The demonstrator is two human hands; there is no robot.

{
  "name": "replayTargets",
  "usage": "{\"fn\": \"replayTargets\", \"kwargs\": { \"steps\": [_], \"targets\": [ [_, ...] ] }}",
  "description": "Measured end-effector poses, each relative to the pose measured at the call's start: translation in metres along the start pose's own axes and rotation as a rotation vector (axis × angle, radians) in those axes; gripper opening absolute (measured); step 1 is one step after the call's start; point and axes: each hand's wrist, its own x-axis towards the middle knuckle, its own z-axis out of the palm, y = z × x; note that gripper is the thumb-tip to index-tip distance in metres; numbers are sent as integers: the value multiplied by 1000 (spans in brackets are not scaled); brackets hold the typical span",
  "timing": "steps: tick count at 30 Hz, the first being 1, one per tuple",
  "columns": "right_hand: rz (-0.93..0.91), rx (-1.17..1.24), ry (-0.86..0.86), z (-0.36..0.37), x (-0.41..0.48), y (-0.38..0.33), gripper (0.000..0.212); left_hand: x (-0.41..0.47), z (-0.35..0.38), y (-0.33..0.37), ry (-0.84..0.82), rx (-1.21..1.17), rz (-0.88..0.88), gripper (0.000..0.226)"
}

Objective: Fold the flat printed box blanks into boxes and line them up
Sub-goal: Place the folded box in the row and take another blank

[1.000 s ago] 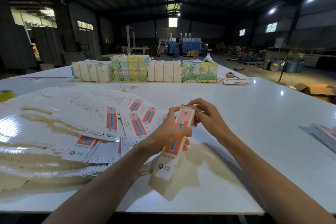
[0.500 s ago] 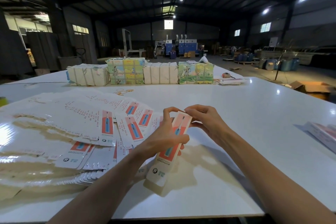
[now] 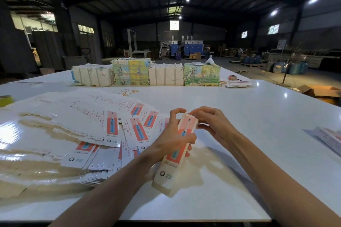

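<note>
We judge the job barely begun. One long white-and-red printed cardboard box (image 3: 171, 171) is formed and held just above the glossy white surface (image 3: 249, 116). Our left hand (image 3: 169, 143) grips its middle, and our right hand (image 3: 212, 125) pinches its far end, seemingly closing the flap. A wide fan of flat printed blanks (image 3: 83, 116) lies unfolded at left, and we see no clear finished row.

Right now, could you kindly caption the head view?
Left hand grips a printed box, right hand pinches its far end, flat blanks alongside.
</note>
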Motion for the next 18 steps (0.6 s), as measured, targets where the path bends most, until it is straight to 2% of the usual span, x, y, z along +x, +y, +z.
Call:
{"fn": "replayTargets", "kwargs": {
  "steps": [4, 8, 18],
  "targets": [
    [23, 38, -79, 9, 0, 7, 23, 0, -5, -6, 79, -55, -24, 74],
    [-14, 79, -19, 18, -1, 14, 23, 1, -8, -5, 149, -67, -14, 76],
    [-125, -21, -16, 14, -3, 17, 15, -1, -6, -5, 156, 2, -30, 71]
  ]
}}
